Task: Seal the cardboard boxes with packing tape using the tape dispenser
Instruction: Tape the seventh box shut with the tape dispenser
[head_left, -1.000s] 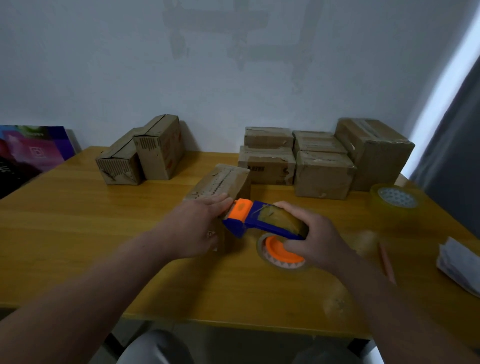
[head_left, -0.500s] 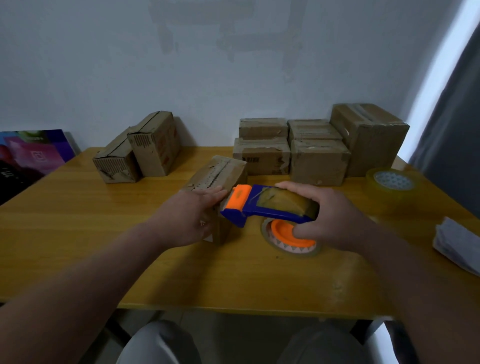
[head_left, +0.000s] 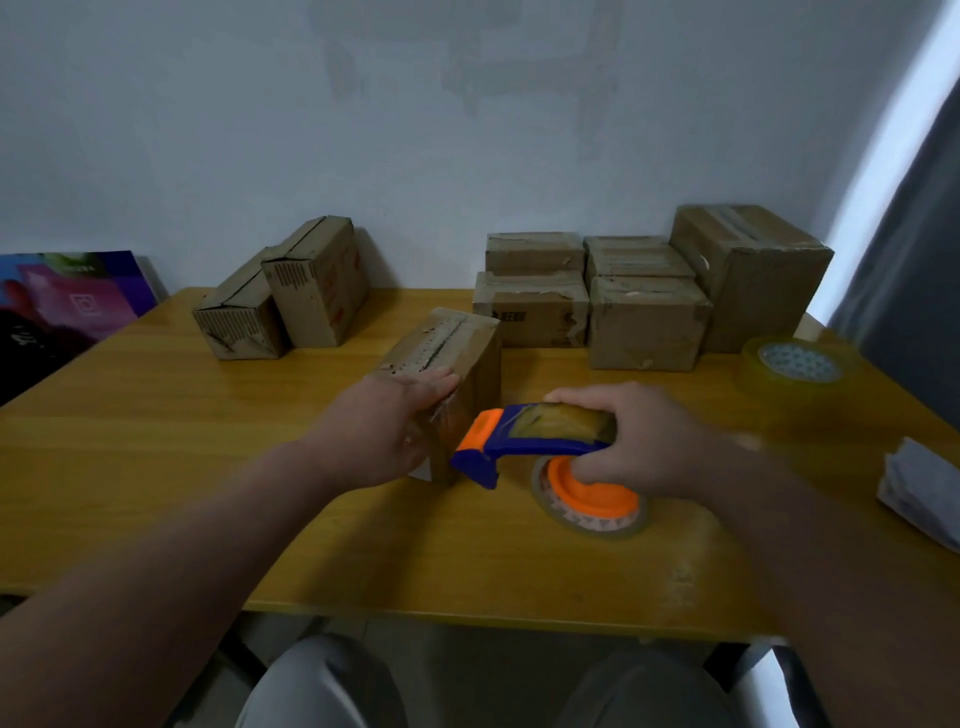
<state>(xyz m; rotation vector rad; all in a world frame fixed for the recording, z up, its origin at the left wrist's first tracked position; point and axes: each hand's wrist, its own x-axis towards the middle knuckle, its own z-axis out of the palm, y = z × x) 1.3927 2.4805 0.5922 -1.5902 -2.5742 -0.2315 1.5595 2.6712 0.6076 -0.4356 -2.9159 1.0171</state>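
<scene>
One cardboard box (head_left: 457, 338) stands in the middle of the table (head_left: 156, 415), its near end under the left hand (head_left: 384, 431), which lies flat and presses it. The tape dispenser (head_left: 519, 441) is just beside that end, with the right hand (head_left: 649, 441) wrapped around it. If the flat hand presses weakly, the box may slide, and the tape may wrinkle or miss the seam.

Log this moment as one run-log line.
left hand: pressing flat on brown cardboard box | right hand: gripping blue-and-orange plastic tape dispenser | dispenser head: at box's near end
</scene>
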